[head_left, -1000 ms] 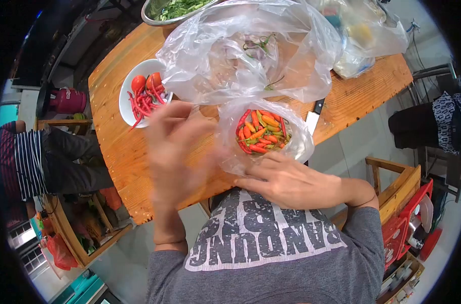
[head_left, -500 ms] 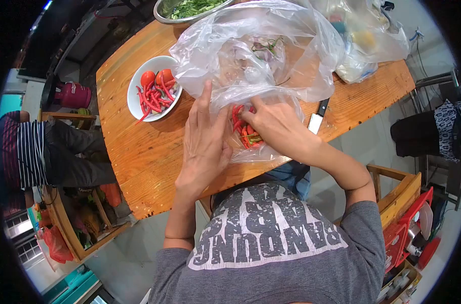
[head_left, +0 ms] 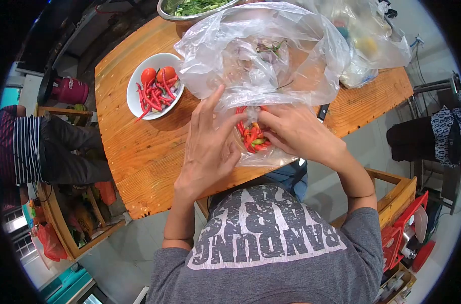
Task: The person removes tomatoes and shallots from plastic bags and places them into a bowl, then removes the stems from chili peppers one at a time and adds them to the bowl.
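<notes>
Red chilies [head_left: 254,138], a few orange or green, lie in a clear plastic bag [head_left: 263,159] near the table's front edge. My left hand [head_left: 205,142] is at the bag's left side, fingers spread, the index finger reaching over its edge toward the chilies. From the right, my right hand [head_left: 304,131] reaches into the bag with curled fingers closed around a red chili; its fingertips are partly hidden. Beyond both hands spreads a larger clear plastic bag [head_left: 215,61] holding small purplish pieces and green stems. A knife [head_left: 322,112] lies beside my right hand, its blade mostly covered.
On the left of the wooden table [head_left: 139,167] stands a white bowl [head_left: 134,96] with tomatoes, red chilies and small pale pieces. A metal bowl [head_left: 164,14] of cut greens is at the back. Another filled plastic bag [head_left: 359,76] sits back right. A person [head_left: 63,147] is on the left.
My right hand has shifted slightly right and turned, now covering the knife's blade. More chilies show between my hands. My left hand has moved a little to the right.
</notes>
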The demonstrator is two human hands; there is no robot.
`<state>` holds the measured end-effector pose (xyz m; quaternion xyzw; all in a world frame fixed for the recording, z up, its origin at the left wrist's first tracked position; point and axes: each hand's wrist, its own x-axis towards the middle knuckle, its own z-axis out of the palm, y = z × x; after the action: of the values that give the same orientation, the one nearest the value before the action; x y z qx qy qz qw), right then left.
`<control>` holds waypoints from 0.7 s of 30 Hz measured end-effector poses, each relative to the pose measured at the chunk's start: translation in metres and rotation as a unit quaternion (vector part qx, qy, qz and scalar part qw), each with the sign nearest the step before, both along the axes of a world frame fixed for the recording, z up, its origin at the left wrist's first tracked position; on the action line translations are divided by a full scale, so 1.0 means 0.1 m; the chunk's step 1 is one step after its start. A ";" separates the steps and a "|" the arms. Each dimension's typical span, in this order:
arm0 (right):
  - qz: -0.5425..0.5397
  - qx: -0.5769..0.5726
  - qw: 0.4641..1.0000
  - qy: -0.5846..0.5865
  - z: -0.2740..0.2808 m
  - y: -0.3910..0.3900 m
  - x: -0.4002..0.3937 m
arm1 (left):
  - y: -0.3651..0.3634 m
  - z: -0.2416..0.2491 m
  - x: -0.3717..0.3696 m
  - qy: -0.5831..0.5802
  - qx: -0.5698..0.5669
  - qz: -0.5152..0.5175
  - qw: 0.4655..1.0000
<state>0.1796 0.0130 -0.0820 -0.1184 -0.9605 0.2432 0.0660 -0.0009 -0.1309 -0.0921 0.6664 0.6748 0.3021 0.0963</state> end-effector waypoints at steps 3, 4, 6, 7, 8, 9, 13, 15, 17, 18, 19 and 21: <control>0.018 -0.080 0.994 0.066 0.17 -0.06 0.09 | -0.07 0.06 0.04 -0.070 0.039 0.014 0.997; 0.025 -0.111 0.990 0.088 0.20 -0.08 0.11 | -0.08 0.09 0.05 -0.105 0.051 0.022 0.993; 0.029 -0.140 0.981 0.129 0.20 -0.09 0.12 | -0.04 0.22 0.08 -0.201 0.029 -0.024 0.979; 0.027 -0.139 0.979 0.149 0.19 -0.11 0.10 | -0.02 0.26 0.09 -0.248 0.018 -0.045 0.968; 0.026 -0.138 0.975 0.170 0.19 -0.11 0.08 | -0.03 0.24 0.11 -0.278 -0.008 -0.035 0.960; 0.014 -0.167 0.973 0.159 0.20 -0.12 0.08 | -0.05 0.20 0.14 -0.308 -0.034 -0.025 0.951; -0.053 -0.228 0.967 0.097 0.25 -0.15 0.11 | -0.04 0.20 0.16 -0.326 -0.052 0.002 0.944; -0.055 -0.218 0.970 0.098 0.23 -0.13 0.12 | -0.04 0.15 0.13 -0.285 -0.022 -0.018 0.958; -0.025 -0.193 0.971 0.139 0.18 -0.09 0.11 | -0.04 0.13 0.12 -0.253 -0.004 -0.026 0.967; -0.031 -0.203 0.969 0.140 0.18 -0.10 0.11 | -0.04 0.14 0.13 -0.241 -0.002 -0.024 0.970; -0.038 -0.212 0.966 0.141 0.19 -0.11 0.11 | -0.04 0.15 0.13 -0.229 0.001 -0.022 0.973; -0.043 -0.229 0.961 0.152 0.19 -0.12 0.10 | -0.04 0.19 0.11 -0.200 0.014 -0.038 0.979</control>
<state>0.1894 0.0008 -0.0628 -0.1332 -0.8519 0.4685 0.1924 0.0099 -0.1353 -0.0729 0.6190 0.6114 0.4351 0.2317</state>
